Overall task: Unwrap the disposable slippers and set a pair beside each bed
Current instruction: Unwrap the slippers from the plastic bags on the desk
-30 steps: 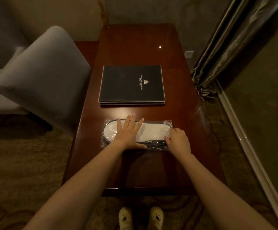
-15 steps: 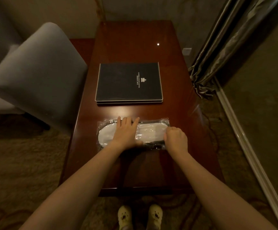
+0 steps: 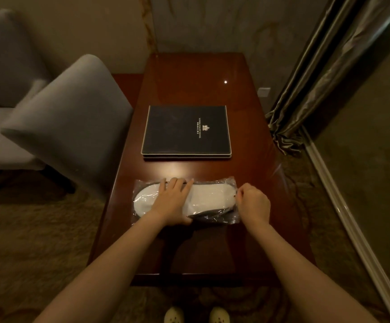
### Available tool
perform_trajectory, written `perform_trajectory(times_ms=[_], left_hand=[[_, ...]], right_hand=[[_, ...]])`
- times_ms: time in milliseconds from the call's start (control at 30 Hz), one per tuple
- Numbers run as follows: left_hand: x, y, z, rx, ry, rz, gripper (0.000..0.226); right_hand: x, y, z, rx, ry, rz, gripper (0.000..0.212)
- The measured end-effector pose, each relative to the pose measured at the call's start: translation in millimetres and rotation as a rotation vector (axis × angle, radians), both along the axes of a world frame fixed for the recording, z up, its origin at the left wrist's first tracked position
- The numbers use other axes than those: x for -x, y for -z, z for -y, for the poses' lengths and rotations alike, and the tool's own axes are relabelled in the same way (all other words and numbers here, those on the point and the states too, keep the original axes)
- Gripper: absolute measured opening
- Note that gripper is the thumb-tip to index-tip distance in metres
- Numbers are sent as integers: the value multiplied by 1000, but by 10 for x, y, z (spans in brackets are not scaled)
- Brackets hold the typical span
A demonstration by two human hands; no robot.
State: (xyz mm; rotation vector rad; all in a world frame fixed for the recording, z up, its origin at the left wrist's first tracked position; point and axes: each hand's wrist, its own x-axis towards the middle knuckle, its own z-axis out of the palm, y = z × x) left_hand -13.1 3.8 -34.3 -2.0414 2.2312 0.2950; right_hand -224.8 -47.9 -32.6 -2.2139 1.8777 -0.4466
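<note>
White disposable slippers (image 3: 209, 198) with a dark edge lie flat in a clear plastic wrapper (image 3: 232, 217) on the glossy wooden table (image 3: 189, 85). My left hand (image 3: 174, 201) lies flat over the middle of the pack, fingers stretched to its far edge, pressing it down. My right hand (image 3: 253, 202) is at the pack's right end with the fingers curled and pinched on the wrapper's edge. No bed is in view.
A black hotel folder (image 3: 186, 131) lies on the table just beyond the slippers. A grey upholstered chair (image 3: 65, 117) stands at the table's left side. Curtains (image 3: 324, 73) hang at the right, over carpet. My feet (image 3: 196, 315) show below the table's near edge.
My right hand has shifted up along the pack's right end and pinched the wrapper. My left fingers have closed together on the pack. The view has tilted, so the table sits lower in the frame.
</note>
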Motion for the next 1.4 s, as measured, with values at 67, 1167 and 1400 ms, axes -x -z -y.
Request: perform_trajectory(times_ms=[67,1167,1400], left_hand=[[-99,-160,-14,78,4,-8,114],[-467,-1431,-330,438,-88,-30,112],[-443,-1430,-236,446,-70,-4,114]], right_hand=[[34,-182,71,27,72,133,14],[-123,-1717,269,-469,-437,920,20],[-173,-1738,376,-399,-508,755,33]])
